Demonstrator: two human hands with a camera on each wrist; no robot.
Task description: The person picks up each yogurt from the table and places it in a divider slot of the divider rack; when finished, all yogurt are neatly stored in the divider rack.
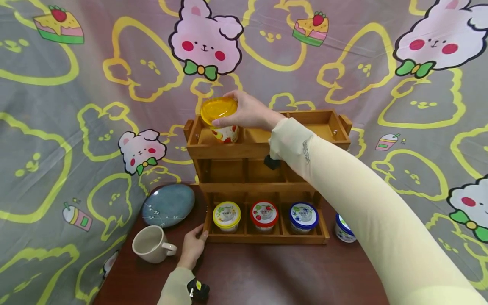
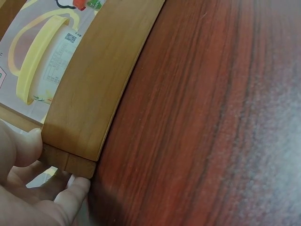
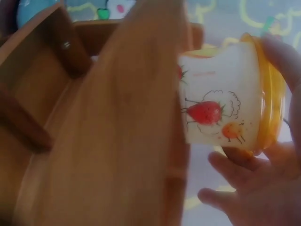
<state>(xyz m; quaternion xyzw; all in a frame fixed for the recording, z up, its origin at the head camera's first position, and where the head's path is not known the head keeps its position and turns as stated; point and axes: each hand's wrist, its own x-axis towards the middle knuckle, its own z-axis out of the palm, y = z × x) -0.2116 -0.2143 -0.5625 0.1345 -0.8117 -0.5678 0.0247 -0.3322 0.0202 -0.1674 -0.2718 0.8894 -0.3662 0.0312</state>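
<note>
My right hand (image 1: 249,111) grips a fruit-printed tub with a translucent orange-yellow lid (image 1: 218,109), its fingers around the lid. The tub stands tilted or level, I cannot tell which, at the top left compartment of a wooden tiered rack (image 1: 267,239). In the right wrist view, strawberries show on the white tub wall (image 3: 221,103); the rack's board hides its base. My left hand (image 1: 192,248) pinches the rack's lower left front corner between thumb and fingers. Along the bottom tier sit a yellow-lidded tub (image 1: 227,214), a red-lidded tub (image 1: 264,214) and a blue-lidded tub (image 1: 303,215).
Left of the rack lie a blue-grey plate (image 1: 169,205) and a beige mug (image 1: 150,243). Another blue-lidded tub (image 1: 345,232) stands right of the rack, partly hidden by my right sleeve. Patterned cloth (image 1: 267,72) hangs behind the dark red wooden table (image 1: 289,271).
</note>
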